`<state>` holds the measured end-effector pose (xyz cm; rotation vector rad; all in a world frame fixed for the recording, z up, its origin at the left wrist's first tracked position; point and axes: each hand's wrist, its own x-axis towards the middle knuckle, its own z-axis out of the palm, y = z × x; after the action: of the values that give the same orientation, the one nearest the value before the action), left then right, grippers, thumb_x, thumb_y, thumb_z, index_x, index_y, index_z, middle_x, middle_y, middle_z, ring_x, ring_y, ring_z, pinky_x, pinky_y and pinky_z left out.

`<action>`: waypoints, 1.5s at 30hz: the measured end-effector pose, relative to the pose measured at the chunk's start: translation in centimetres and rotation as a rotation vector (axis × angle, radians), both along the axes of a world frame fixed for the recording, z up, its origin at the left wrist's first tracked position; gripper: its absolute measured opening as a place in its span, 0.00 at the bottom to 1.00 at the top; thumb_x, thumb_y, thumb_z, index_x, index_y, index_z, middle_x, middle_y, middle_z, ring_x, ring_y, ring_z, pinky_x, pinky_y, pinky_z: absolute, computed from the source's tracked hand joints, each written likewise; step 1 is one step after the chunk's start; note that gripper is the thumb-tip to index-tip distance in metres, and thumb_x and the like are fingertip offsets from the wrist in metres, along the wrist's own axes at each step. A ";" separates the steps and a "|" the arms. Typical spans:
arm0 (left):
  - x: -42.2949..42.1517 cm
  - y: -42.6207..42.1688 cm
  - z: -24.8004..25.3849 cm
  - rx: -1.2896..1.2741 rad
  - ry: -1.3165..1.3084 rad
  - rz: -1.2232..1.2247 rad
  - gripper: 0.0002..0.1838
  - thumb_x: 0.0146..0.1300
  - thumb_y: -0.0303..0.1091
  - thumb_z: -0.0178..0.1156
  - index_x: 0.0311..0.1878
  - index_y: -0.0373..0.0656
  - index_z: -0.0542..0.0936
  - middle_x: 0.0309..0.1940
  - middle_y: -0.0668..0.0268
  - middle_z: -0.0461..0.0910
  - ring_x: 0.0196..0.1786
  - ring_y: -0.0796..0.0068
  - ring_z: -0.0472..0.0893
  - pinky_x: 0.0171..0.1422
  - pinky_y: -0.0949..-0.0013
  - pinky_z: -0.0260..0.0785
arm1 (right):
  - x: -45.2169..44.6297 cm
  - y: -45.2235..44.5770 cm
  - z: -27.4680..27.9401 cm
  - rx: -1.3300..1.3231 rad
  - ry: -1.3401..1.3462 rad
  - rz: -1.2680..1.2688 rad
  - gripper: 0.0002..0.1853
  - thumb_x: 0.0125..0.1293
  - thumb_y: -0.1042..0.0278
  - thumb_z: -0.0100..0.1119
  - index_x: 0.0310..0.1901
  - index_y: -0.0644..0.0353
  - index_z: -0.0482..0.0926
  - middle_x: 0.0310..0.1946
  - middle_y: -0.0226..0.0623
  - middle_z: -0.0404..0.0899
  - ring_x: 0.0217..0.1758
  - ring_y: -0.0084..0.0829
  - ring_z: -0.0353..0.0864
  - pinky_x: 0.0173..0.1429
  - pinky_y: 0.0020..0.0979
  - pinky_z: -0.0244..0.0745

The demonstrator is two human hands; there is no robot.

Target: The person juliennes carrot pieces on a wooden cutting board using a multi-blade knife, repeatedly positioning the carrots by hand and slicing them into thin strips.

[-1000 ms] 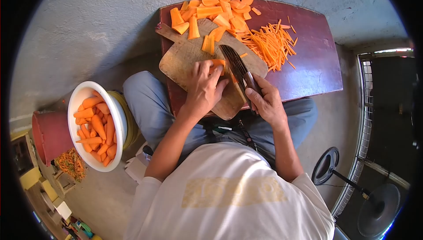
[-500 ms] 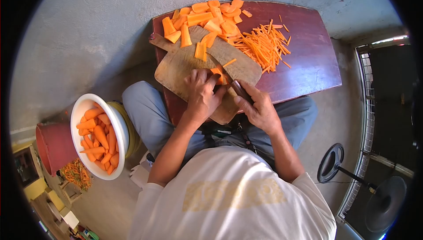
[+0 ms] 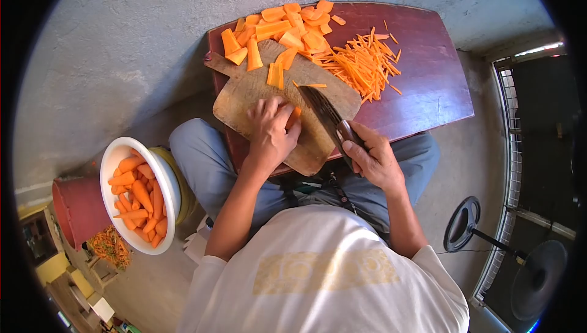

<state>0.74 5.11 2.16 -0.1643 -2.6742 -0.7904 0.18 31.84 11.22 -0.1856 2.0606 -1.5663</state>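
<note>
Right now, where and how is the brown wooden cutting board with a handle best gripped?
Probably by the narrow wooden handle at the far-left end of the brown wooden cutting board, approached from the left with the left hand. The handle juts out, much slimmer than the broad, flat body, and looks bare, while flat orange carrot slices crowd the board's far edge.

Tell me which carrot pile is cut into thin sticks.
The matchstick heap on the maroon table, to the right of the wide slices. Those are broad and flat, while the carrots in the white basin look whole.
</note>
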 end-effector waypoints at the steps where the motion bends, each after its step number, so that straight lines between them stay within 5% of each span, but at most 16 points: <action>1: 0.2 -0.3 0.1 0.007 -0.010 -0.008 0.19 0.62 0.32 0.79 0.56 0.43 0.91 0.57 0.61 0.83 0.62 0.50 0.80 0.68 0.45 0.70 | -0.1 -0.3 0.0 0.004 0.017 0.011 0.22 0.87 0.68 0.65 0.75 0.69 0.81 0.36 0.35 0.83 0.30 0.20 0.78 0.36 0.30 0.77; 8: 2.1 -1.7 2.3 0.115 -0.083 -0.142 0.24 0.64 0.30 0.80 0.63 0.40 0.89 0.64 0.54 0.81 0.64 0.46 0.78 0.73 0.44 0.72 | -4.0 2.0 -1.3 0.117 0.121 -0.177 0.23 0.88 0.65 0.65 0.76 0.67 0.82 0.34 0.23 0.79 0.30 0.15 0.75 0.33 0.26 0.74; 17: 0.1 -0.4 0.8 0.187 -0.035 -0.200 0.17 0.66 0.22 0.76 0.57 0.37 0.90 0.53 0.53 0.82 0.58 0.44 0.81 0.66 0.47 0.78 | -1.3 0.6 -0.5 0.139 0.150 -0.065 0.25 0.86 0.70 0.66 0.77 0.70 0.79 0.41 0.33 0.87 0.36 0.22 0.85 0.41 0.29 0.81; 19: -0.4 0.5 1.1 0.065 -0.031 -0.190 0.11 0.70 0.25 0.73 0.53 0.37 0.88 0.52 0.52 0.81 0.56 0.44 0.79 0.65 0.47 0.78 | 0.3 -1.0 -0.7 0.136 0.334 0.040 0.26 0.84 0.71 0.68 0.76 0.73 0.77 0.51 0.46 0.91 0.49 0.33 0.90 0.56 0.35 0.85; 20: -0.4 0.8 1.1 0.005 -0.031 -0.183 0.08 0.72 0.26 0.72 0.51 0.37 0.87 0.52 0.51 0.80 0.55 0.44 0.79 0.64 0.47 0.77 | 0.9 -1.7 -0.3 0.123 0.349 0.029 0.21 0.81 0.74 0.66 0.71 0.70 0.78 0.50 0.63 0.89 0.56 0.65 0.91 0.57 0.49 0.84; 22: -0.4 1.0 0.9 -0.034 -0.066 -0.203 0.09 0.71 0.26 0.70 0.52 0.37 0.86 0.53 0.49 0.79 0.56 0.42 0.77 0.64 0.45 0.77 | 1.8 -1.9 -0.1 0.159 0.401 0.094 0.23 0.81 0.73 0.66 0.72 0.68 0.75 0.49 0.62 0.88 0.56 0.67 0.90 0.56 0.53 0.85; 25: -0.1 1.0 1.5 -0.022 -0.032 -0.245 0.12 0.69 0.25 0.70 0.55 0.36 0.86 0.54 0.48 0.78 0.58 0.40 0.77 0.65 0.43 0.76 | 2.8 -1.7 1.2 0.239 0.341 0.132 0.26 0.84 0.72 0.66 0.77 0.73 0.75 0.58 0.64 0.89 0.60 0.65 0.91 0.62 0.47 0.85; 40: -0.2 1.2 1.2 0.029 -0.037 -0.254 0.19 0.72 0.26 0.71 0.65 0.35 0.85 0.58 0.43 0.76 0.58 0.36 0.76 0.67 0.41 0.75 | 3.3 -1.6 2.3 0.250 0.259 0.127 0.26 0.83 0.72 0.66 0.77 0.72 0.74 0.58 0.65 0.88 0.60 0.68 0.89 0.59 0.53 0.86; 45: -0.3 1.0 1.5 0.027 -0.069 -0.280 0.18 0.73 0.25 0.69 0.64 0.34 0.85 0.59 0.43 0.76 0.57 0.37 0.76 0.65 0.41 0.75 | 2.8 -2.1 1.1 0.270 0.420 0.128 0.21 0.82 0.72 0.65 0.71 0.66 0.73 0.48 0.62 0.88 0.48 0.69 0.89 0.48 0.59 0.84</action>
<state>0.42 6.08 3.63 -0.5223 -2.7393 -0.9302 3.01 29.73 12.30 -0.5743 2.4985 -1.2324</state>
